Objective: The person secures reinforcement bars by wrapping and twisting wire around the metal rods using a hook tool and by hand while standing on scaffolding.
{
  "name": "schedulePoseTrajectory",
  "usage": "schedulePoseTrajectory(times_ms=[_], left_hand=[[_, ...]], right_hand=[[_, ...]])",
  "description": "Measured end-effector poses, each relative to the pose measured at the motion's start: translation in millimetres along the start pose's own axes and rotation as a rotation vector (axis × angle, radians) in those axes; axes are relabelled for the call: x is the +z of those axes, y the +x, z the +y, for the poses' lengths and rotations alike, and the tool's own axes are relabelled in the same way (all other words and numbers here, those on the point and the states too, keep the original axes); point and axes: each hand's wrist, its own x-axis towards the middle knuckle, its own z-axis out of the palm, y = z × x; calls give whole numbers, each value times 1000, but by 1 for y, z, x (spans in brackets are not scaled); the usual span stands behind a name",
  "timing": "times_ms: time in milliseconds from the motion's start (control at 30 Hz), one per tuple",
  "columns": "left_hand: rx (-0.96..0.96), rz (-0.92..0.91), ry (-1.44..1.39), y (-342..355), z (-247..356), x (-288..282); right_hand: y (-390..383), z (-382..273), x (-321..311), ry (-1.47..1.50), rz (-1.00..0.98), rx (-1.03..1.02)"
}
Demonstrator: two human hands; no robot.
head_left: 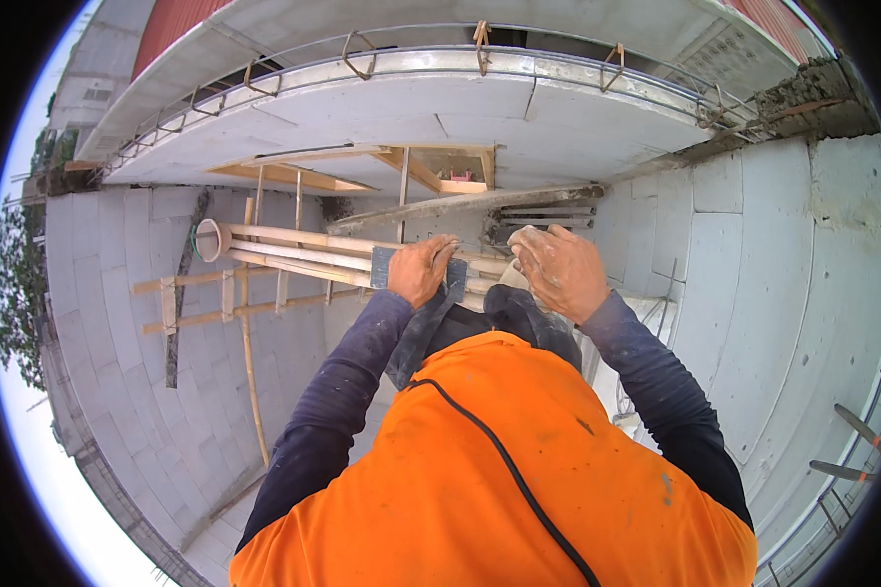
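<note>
My left hand (422,270) is closed round a flat dark-grey trowel (383,265); its plate shows on both sides of the fist. Level with it, to the right, my dusty right hand (564,273) has curled fingers. A pale edge (512,278) shows under that hand, but what it belongs to I cannot make out. Both hands are in front of my body, above my dark trousers (519,311) and the wooden poles (303,257). The handle of the trowel is hidden by my fingers.
A round tan bucket (211,240) sits at the poles' left end. Bamboo and timber scaffolding (250,352) stands by the left block wall (108,284). Ahead, bent rebar (358,57) runs along a beam above a timber-framed opening (440,168). Two flat tools (842,472) lie far right.
</note>
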Motion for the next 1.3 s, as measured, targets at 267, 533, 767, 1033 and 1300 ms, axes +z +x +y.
schedulePoseTrajectory(times_ms=[267,533,767,1033,1300], left_hand=[[60,-380,205,-27,-34,50],[1,-528,126,-53,-29,58],[34,-399,10,-51,-32,49],[126,-416,-44,-54,-13,47],[134,-571,-71,-57,-28,54]], right_hand=[[-26,39,61,465,-640,-61],[-14,61,63,6,-147,285],[-20,61,0,85,-813,20],[-15,76,4,-175,-375,193],[-20,33,-38,715,-1114,454]])
